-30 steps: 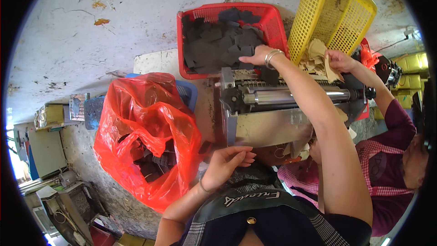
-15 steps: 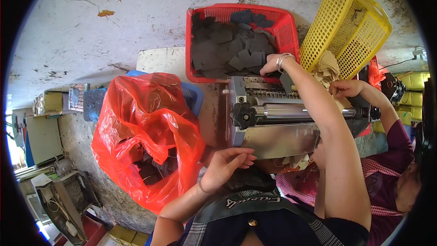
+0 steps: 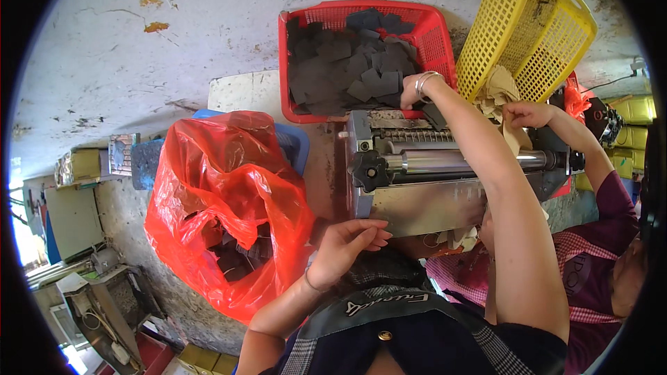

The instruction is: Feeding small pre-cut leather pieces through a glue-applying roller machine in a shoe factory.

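My right hand reaches across a roller machine to the near right corner of a red basket. Its fingers look drawn together beside the black flat pieces heaped there; what they grip, if anything, is hidden. One dark piece shows under my right wrist, above the machine's back edge. My left hand rests low at the front left corner of the machine's metal plate, fingers loosely stretched, thumb apart, nothing held. A steel roller with a black knob lies between my hands.
Left stands a red plastic bag with dark pieces inside, over a blue bin. A co-worker's hand pinches a tan piece at the machine's right end. Behind it leans a yellow basket with tan pieces.
My right hand has shifted slightly along the basket's near edge. The co-worker's hand has lifted a little, with more of the tan piece showing. My left hand stays nearly still.
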A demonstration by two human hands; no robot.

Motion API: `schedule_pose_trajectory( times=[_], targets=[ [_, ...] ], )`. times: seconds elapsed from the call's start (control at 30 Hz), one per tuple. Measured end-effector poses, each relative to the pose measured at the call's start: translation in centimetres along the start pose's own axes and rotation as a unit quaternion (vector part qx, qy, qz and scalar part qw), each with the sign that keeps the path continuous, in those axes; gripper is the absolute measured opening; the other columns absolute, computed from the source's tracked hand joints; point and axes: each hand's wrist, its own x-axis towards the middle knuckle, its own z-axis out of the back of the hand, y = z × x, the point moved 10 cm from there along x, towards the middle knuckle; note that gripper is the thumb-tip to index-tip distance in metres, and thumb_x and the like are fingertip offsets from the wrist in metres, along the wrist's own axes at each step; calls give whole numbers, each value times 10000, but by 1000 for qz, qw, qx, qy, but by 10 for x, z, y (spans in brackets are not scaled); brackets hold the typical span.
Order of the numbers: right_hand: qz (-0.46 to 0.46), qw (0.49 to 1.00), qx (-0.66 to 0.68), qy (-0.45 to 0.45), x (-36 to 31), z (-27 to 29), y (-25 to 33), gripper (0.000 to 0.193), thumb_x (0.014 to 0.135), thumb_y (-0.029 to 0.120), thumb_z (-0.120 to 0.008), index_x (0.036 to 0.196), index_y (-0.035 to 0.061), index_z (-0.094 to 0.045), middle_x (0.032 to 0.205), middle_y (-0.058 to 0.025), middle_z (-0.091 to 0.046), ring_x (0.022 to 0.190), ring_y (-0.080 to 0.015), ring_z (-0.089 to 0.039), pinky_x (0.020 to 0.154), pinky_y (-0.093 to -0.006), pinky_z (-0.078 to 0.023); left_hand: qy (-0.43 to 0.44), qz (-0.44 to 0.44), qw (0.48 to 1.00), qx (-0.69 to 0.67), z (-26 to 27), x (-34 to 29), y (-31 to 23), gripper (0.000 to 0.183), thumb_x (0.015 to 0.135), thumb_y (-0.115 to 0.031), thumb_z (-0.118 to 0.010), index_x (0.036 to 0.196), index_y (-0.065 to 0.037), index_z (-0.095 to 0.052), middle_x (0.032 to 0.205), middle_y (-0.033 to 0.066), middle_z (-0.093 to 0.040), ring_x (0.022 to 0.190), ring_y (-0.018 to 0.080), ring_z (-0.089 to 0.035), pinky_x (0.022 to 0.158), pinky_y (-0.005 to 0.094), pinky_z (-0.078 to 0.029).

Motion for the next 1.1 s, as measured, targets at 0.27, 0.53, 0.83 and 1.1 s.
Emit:
schedule_pose_trajectory(
  times=[0.27, 0.53, 0.83, 1.1],
  targets=[
    [75, 980, -19, -186, -3, 2, -37, 314, 703, 12, -567, 1002, -41, -648, 1056, -245, -635, 967, -363, -632, 791, -410, -520, -15, 9, 1000, -9, 6, -2, 3, 271, 964, -96, -484, 1167, 57, -578, 1009, 156, -665, 919, 182, -649, 848, 291, -511],
    [22, 910, 132, -392, -83, 111, -52, 507, 678, 33, -628, 1180, 61, -573, 1112, -239, -606, 1019, -351, -609, 885, -462, -480, -14, 28, 999, 4, 8, -1, 3, 265, 964, -88, -484, 1161, 59, -584, 1006, 155, -669, 927, 176, -648, 849, 281, -507],
    [264, 898, -17, -352, 0, 57, 45, 697, 597, 57, -783, 1234, 163, -520, 1250, -81, -500, 1153, -321, -426, 969, -407, -412, -48, 18, 999, -12, 13, -7, -1, 264, 965, -89, -486, 1160, 56, -588, 1009, 150, -669, 924, 169, -645, 855, 281, -502],
    [281, 890, -124, -338, -13, 47, 66, 304, 647, -7, -717, 890, 95, -565, 1049, -36, -598, 1083, -277, -475, 922, -411, -375, -56, 19, 998, -26, 15, -7, -2, 255, 963, -83, -488, 1153, 50, -594, 1002, 142, -667, 909, 156, -640, 853, 276, -497]
  ],
)
